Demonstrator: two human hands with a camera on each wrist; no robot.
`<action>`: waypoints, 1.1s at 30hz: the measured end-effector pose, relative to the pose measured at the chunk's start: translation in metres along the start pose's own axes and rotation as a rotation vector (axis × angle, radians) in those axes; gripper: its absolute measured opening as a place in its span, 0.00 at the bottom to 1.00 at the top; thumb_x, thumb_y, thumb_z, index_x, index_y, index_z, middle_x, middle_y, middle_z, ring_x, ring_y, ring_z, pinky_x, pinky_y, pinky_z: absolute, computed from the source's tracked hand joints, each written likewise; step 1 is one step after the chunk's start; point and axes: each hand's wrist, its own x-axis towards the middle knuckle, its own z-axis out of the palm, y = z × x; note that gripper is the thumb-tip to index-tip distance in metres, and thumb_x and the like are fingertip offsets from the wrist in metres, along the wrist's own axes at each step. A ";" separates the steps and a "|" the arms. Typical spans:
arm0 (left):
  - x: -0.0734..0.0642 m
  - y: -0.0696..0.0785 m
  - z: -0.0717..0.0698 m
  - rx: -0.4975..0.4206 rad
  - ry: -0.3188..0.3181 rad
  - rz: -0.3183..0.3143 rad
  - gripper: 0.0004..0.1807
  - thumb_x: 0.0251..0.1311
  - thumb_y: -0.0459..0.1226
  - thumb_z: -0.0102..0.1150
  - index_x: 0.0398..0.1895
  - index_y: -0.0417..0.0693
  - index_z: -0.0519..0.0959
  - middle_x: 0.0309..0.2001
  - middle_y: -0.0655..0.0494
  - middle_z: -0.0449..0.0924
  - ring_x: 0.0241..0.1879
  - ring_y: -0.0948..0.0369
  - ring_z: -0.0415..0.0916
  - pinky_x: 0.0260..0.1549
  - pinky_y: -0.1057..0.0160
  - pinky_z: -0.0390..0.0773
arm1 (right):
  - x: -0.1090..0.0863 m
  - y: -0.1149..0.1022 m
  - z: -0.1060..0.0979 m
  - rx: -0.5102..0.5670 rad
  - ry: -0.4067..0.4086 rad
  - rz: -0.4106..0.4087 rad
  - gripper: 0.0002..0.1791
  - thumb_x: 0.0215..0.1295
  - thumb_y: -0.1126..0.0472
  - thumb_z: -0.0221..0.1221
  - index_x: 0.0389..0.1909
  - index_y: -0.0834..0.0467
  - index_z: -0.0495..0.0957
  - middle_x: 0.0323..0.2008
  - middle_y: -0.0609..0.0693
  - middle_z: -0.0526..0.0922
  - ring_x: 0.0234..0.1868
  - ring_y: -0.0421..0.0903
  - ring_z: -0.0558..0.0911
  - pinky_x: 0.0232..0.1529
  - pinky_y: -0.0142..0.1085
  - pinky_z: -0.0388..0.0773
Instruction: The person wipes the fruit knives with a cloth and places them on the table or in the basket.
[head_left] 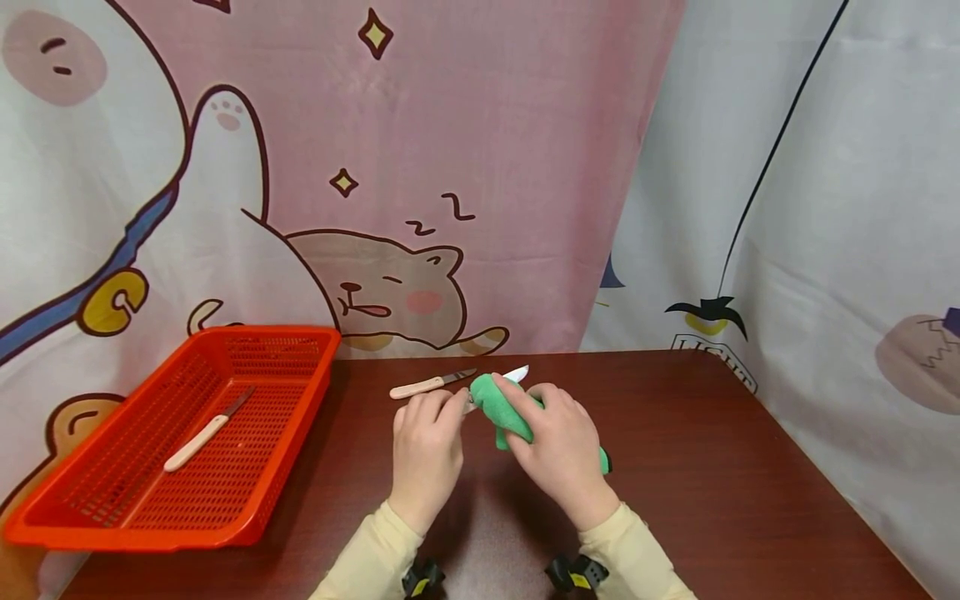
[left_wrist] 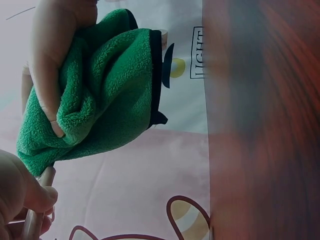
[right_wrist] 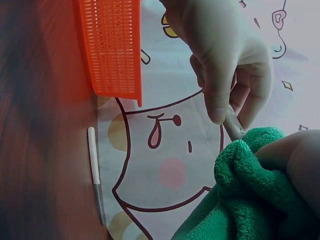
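My left hand (head_left: pixel 429 454) grips the pale handle (left_wrist: pixel 35 220) of a knife, whose blade tip (head_left: pixel 519 373) pokes out past a green cloth (head_left: pixel 495 406). With my right hand (head_left: pixel 562 446) I pinch that cloth, which is folded around the blade. Most of the blade is hidden inside it. Dark edging runs along the cloth (left_wrist: pixel 110 85) in the left wrist view. Both hands are held above the table, close together. A second knife (head_left: pixel 420 387) with a pale handle lies on the table just beyond my left hand.
An orange-red plastic basket (head_left: pixel 273 492) stands on the left of the brown table (head_left: pixel 720 483). Inside it lies another pale-handled knife (head_left: pixel 198 442). A printed curtain (head_left: pixel 517 167) hangs along the table's back edge and right side.
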 end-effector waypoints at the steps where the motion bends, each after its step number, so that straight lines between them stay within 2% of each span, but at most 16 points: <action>1: 0.000 0.000 0.000 0.000 0.002 0.001 0.16 0.53 0.24 0.68 0.46 0.42 0.83 0.36 0.49 0.78 0.37 0.50 0.75 0.31 0.52 0.72 | 0.000 0.001 0.000 -0.001 0.003 0.002 0.41 0.42 0.62 0.76 0.64 0.45 0.77 0.35 0.56 0.79 0.30 0.51 0.78 0.28 0.45 0.77; 8: 0.000 -0.001 0.001 -0.003 0.028 0.009 0.19 0.49 0.23 0.70 0.46 0.42 0.83 0.36 0.49 0.78 0.36 0.50 0.75 0.30 0.52 0.71 | 0.002 0.008 -0.003 -0.007 0.006 0.034 0.41 0.44 0.61 0.76 0.65 0.45 0.76 0.36 0.56 0.79 0.31 0.53 0.79 0.29 0.47 0.78; 19: 0.000 -0.001 0.002 -0.001 0.025 0.003 0.17 0.52 0.24 0.68 0.46 0.41 0.83 0.35 0.49 0.78 0.35 0.50 0.75 0.29 0.52 0.71 | 0.003 0.021 -0.007 -0.027 -0.020 0.137 0.41 0.47 0.60 0.75 0.66 0.42 0.74 0.37 0.56 0.79 0.33 0.54 0.79 0.31 0.47 0.78; 25: 0.000 0.000 0.002 -0.008 0.001 -0.019 0.13 0.57 0.27 0.66 0.46 0.42 0.83 0.36 0.50 0.78 0.36 0.50 0.74 0.30 0.52 0.71 | 0.002 0.028 -0.009 -0.040 -0.002 0.150 0.41 0.48 0.62 0.73 0.66 0.42 0.74 0.37 0.57 0.78 0.33 0.54 0.78 0.29 0.48 0.77; 33: -0.001 -0.001 0.002 -0.013 -0.010 -0.025 0.13 0.58 0.28 0.65 0.47 0.43 0.83 0.36 0.50 0.78 0.37 0.51 0.75 0.31 0.52 0.71 | 0.002 0.037 -0.013 -0.049 0.011 0.173 0.40 0.48 0.62 0.74 0.66 0.43 0.74 0.36 0.57 0.78 0.33 0.55 0.79 0.30 0.49 0.77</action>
